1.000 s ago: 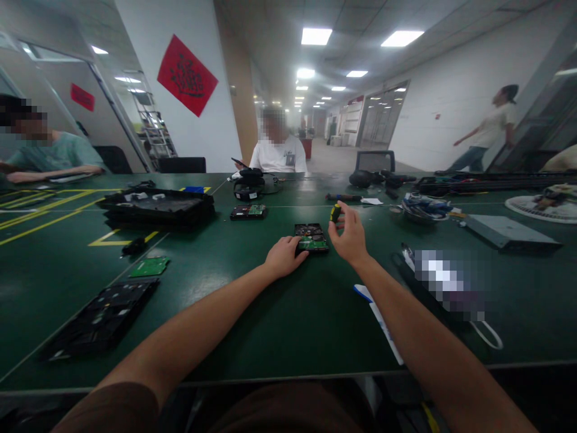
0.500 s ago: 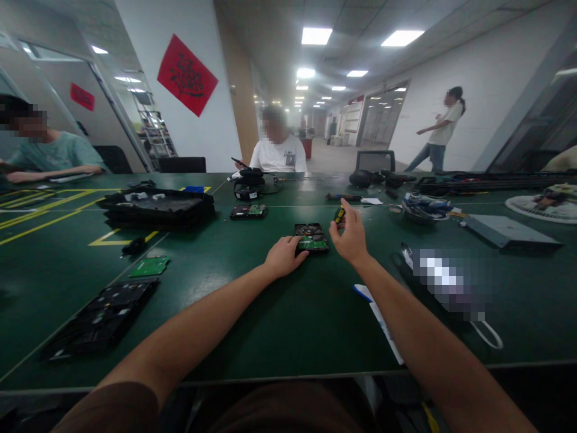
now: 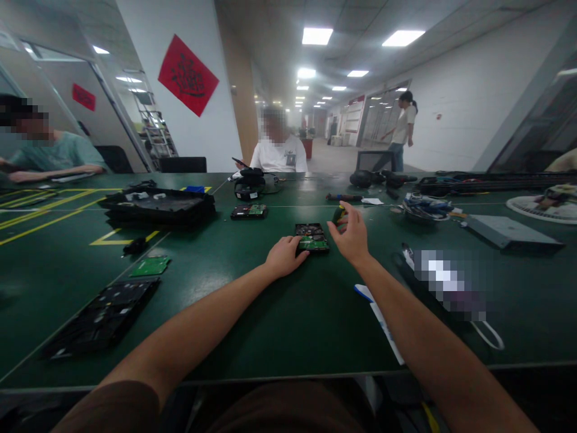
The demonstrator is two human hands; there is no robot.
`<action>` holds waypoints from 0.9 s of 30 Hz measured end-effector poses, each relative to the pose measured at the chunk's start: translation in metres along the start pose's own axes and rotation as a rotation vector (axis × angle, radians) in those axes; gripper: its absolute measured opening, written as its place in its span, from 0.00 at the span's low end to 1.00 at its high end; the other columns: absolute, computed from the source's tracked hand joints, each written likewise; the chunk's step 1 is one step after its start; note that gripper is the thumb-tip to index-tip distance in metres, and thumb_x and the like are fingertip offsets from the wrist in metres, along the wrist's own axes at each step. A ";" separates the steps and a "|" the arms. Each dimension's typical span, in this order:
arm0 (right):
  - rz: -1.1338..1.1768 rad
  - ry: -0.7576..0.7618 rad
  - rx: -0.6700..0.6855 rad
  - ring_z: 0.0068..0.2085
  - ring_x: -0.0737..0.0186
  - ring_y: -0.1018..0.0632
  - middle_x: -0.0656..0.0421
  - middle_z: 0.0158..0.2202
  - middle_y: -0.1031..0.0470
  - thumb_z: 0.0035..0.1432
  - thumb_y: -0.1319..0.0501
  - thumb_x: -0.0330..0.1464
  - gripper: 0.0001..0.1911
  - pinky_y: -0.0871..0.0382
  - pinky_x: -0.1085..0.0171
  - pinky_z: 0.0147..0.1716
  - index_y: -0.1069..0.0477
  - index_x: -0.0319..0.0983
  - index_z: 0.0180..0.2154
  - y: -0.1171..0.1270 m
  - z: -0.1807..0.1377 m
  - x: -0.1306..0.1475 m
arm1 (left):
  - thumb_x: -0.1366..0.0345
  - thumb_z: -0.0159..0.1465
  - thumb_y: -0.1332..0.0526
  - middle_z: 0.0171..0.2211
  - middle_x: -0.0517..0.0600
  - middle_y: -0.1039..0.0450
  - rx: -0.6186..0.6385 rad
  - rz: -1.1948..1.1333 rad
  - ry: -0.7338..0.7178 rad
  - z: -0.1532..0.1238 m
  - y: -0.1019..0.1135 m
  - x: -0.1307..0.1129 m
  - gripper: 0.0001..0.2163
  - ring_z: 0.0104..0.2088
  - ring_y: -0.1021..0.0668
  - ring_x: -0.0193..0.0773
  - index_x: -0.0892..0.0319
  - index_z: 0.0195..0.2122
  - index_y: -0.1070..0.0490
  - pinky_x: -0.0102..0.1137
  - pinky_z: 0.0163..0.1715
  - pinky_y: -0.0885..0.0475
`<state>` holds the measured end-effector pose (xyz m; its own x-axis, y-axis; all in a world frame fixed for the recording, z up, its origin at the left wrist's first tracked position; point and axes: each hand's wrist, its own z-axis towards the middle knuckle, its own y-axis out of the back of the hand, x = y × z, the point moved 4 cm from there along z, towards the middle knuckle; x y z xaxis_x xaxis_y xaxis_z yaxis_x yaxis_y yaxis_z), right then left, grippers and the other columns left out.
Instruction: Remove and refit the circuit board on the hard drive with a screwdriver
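Observation:
A hard drive (image 3: 312,236) lies on the green table in front of me, its green circuit board facing up. My left hand (image 3: 286,257) grips its left edge, with the thumb along the near side and the fingertips at the board. Just right of the drive, my right hand (image 3: 350,233) is raised and curled round a small screwdriver with a yellow and black handle (image 3: 339,213). The tool's shaft and tip cannot be made out. Beyond my left hand rests a second hard drive (image 3: 249,210), apart from both hands.
To the left are a black tray (image 3: 157,207), a loose green circuit board (image 3: 150,266) and a black plastic casing (image 3: 103,316). On the right lie a grey metal box (image 3: 512,231), bundled cables (image 3: 424,206) and a blurred-out device (image 3: 444,279). A person in white (image 3: 279,153) sits opposite.
My right hand has turned slightly, so less of the screwdriver handle shows. The left hand keeps its place on the hard drive. A person in the background has walked leftward.

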<state>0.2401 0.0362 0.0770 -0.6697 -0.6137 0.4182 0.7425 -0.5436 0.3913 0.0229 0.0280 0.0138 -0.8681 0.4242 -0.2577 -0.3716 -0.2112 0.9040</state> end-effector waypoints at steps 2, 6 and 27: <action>-0.001 0.004 -0.001 0.38 0.56 0.22 0.47 0.55 0.31 0.62 0.37 0.35 0.33 0.19 0.50 0.41 0.41 0.43 0.66 0.000 0.000 0.000 | 0.49 0.70 0.41 0.56 0.59 0.26 0.001 0.000 0.004 0.000 0.000 0.000 0.26 0.59 0.27 0.52 0.59 0.64 0.33 0.41 0.58 0.30; -0.003 0.035 0.002 0.42 0.54 0.22 0.46 0.57 0.31 0.63 0.40 0.32 0.33 0.19 0.51 0.42 0.43 0.43 0.68 0.000 0.000 0.002 | 0.49 0.70 0.41 0.56 0.58 0.26 0.009 0.005 0.015 0.000 0.001 -0.001 0.26 0.59 0.27 0.52 0.58 0.64 0.34 0.41 0.59 0.30; 0.062 0.014 0.015 0.42 0.55 0.20 0.47 0.58 0.30 0.64 0.41 0.33 0.32 0.18 0.53 0.40 0.43 0.43 0.68 -0.002 0.000 0.002 | 0.49 0.70 0.41 0.57 0.58 0.26 0.020 -0.006 0.023 -0.001 0.002 -0.002 0.26 0.59 0.27 0.52 0.58 0.65 0.34 0.42 0.58 0.30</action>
<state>0.2377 0.0361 0.0768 -0.6222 -0.6538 0.4305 0.7822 -0.4961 0.3770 0.0239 0.0259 0.0165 -0.8733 0.4053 -0.2703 -0.3702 -0.1913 0.9090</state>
